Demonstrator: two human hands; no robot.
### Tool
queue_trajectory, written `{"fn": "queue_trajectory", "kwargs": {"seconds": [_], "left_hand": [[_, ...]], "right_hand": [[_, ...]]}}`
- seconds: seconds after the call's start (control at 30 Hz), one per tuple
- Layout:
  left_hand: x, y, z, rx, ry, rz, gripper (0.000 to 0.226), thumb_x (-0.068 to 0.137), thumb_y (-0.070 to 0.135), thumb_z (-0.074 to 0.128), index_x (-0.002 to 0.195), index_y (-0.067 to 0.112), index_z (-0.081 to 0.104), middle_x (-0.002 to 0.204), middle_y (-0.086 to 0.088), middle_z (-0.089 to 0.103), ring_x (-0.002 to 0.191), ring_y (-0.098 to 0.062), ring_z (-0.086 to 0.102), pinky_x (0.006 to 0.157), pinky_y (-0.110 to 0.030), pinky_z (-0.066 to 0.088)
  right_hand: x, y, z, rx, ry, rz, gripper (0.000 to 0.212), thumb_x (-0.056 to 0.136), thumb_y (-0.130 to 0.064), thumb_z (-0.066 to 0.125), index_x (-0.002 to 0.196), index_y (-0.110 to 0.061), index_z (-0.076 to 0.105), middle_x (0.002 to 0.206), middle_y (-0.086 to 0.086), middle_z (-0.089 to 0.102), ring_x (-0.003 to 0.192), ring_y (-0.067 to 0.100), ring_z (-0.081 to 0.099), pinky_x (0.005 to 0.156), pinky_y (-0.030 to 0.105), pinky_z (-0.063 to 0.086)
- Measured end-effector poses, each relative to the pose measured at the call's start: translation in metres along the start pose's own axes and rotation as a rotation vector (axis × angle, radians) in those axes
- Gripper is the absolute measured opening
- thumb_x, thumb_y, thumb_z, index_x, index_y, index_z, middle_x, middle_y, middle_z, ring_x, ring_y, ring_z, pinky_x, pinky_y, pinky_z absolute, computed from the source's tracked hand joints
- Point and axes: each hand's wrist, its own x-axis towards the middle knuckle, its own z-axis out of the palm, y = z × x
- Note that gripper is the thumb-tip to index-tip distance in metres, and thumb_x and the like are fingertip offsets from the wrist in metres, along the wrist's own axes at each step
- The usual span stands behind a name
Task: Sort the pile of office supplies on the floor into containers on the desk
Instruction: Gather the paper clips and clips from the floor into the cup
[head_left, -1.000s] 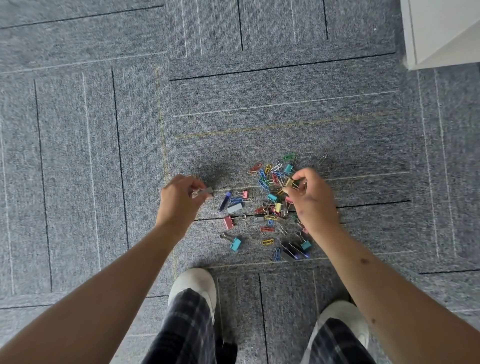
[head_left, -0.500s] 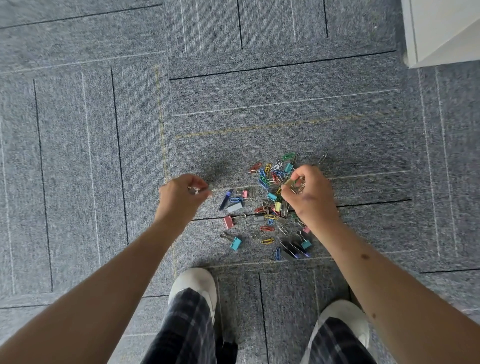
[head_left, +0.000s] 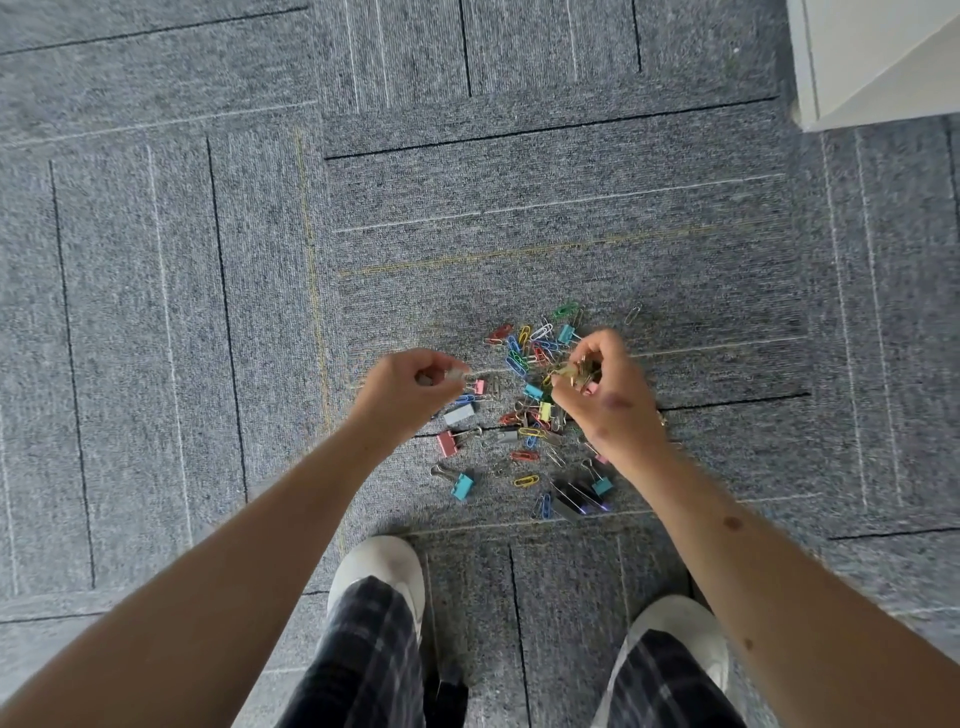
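My left hand hangs over the 9 o'clock edge of the pile, its fingers curled in, pinching a small grey clip at the fingertips.

The pile lies on the grey carpet floor, at 12 o'clock from my white shoes. It is a loose scatter of small binder clips and wire paper clips in many colours, some touching or overlapping, others lying apart.

- At its 9 o'clock side a grey binder clip lies just below my left hand, with a pink binder clip next to it.
- At 7 o'clock a teal binder clip lies a little apart, its wire handles pointing left.
- The middle is the densest part, a tangle of blue, red, yellow and green paper clips.
- A yellow paper clip lies alone at 6 o'clock.
- At 5 o'clock are dark binder clips, blurred, with another teal one beside them.
- At 12 o'clock lies a green paper clip, and at 1 o'clock a silver paper clip lies by itself.

My right hand is over the pile's 3 o'clock side, fingers closed round a bunch of clips that look yellowish. I cannot tell how many there are.

A white furniture corner stands at 1 o'clock, well apart from the pile.
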Motion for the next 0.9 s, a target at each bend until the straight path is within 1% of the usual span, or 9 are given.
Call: {"fn": "queue_trajectory", "kwargs": {"seconds": [0.1,0.23,0.33,0.47,0.57,0.63,0.7,0.77,0.9], "left_hand": [[0.001,0.000,0.005,-0.029,-0.006,-0.025,0.010,0.089,0.018,0.064,0.086,0.027,0.064,0.074,-0.007,0.064,0.052,-0.009,0.041,0.046,-0.014,0.035],[-0.001,-0.001,0.009,-0.083,-0.015,-0.019,0.011,0.088,0.013,0.065,0.083,0.022,0.063,0.080,-0.001,0.065,0.062,-0.014,0.048,0.059,-0.022,0.045],[-0.001,-0.004,0.011,-0.135,-0.038,-0.039,0.011,0.086,0.006,0.066,0.085,0.016,0.063,0.080,-0.004,0.063,0.066,-0.016,0.049,0.061,-0.023,0.045],[-0.003,-0.004,0.013,-0.075,-0.020,-0.031,0.016,0.090,0.008,0.060,0.090,0.024,0.065,0.071,0.005,0.062,0.052,-0.005,0.042,0.049,-0.015,0.038],[-0.007,-0.003,0.015,-0.016,0.011,-0.058,0.017,0.092,0.012,0.057,0.088,0.026,0.067,0.072,0.001,0.064,0.043,0.001,0.035,0.042,-0.012,0.033],[-0.010,-0.003,0.017,0.026,0.030,-0.060,0.014,0.091,0.015,0.060,0.084,0.025,0.067,0.069,0.000,0.062,0.043,-0.001,0.034,0.041,-0.010,0.031],[-0.012,-0.004,0.017,0.062,0.051,-0.045,0.012,0.089,0.019,0.065,0.080,0.026,0.066,0.061,0.003,0.055,0.045,-0.003,0.033,0.041,-0.010,0.029],[-0.014,-0.006,0.018,0.080,0.080,-0.034,0.008,0.086,0.023,0.070,0.080,0.025,0.066,0.059,0.006,0.052,0.047,-0.005,0.034,0.043,-0.011,0.029],[-0.019,-0.010,0.020,0.181,0.137,-0.002,0.014,0.080,0.026,0.076,0.088,0.026,0.064,0.062,0.007,0.052,0.051,-0.007,0.037,0.047,-0.014,0.033]], "right_hand": [[-0.004,-0.002,-0.005,-0.046,0.002,-0.002,0.021,0.092,-0.019,0.062,0.108,-0.014,0.050,0.078,-0.005,0.055,0.041,0.013,0.038,0.039,0.038,0.036],[-0.010,-0.002,-0.010,0.052,-0.045,0.026,0.008,0.094,-0.017,0.057,0.100,-0.012,0.056,0.044,-0.004,0.046,0.034,0.009,0.027,0.031,0.040,0.027],[-0.010,-0.003,-0.011,0.101,-0.036,0.070,0.005,0.092,-0.013,0.059,0.095,-0.010,0.056,0.039,-0.008,0.045,0.034,0.009,0.026,0.030,0.036,0.027],[-0.011,-0.005,-0.009,0.154,-0.003,0.081,0.002,0.088,-0.004,0.057,0.086,-0.004,0.056,0.058,-0.001,0.052,0.040,0.010,0.040,0.035,0.019,0.031],[-0.013,-0.003,-0.005,0.216,0.013,0.110,0.010,0.091,-0.004,0.053,0.081,-0.002,0.055,0.074,0.026,0.055,0.049,0.026,0.045,0.037,0.031,0.038],[-0.014,0.000,-0.003,0.250,0.005,0.147,0.014,0.092,-0.004,0.052,0.078,-0.001,0.054,0.067,0.031,0.051,0.045,0.022,0.038,0.036,0.035,0.031],[-0.014,0.005,-0.003,0.250,-0.015,0.141,0.017,0.093,-0.003,0.052,0.076,-0.004,0.054,0.049,0.010,0.046,0.037,0.015,0.030,0.034,0.023,0.024],[-0.014,0.009,-0.003,0.163,-0.026,0.074,0.014,0.092,-0.006,0.056,0.078,-0.007,0.056,0.049,-0.008,0.048,0.037,0.003,0.032,0.038,0.014,0.027],[-0.012,0.015,0.003,-0.202,-0.034,-0.023,0.014,0.087,-0.025,0.069,0.090,-0.015,0.060,0.079,-0.003,0.060,0.066,0.008,0.056,0.057,0.023,0.048]]}}
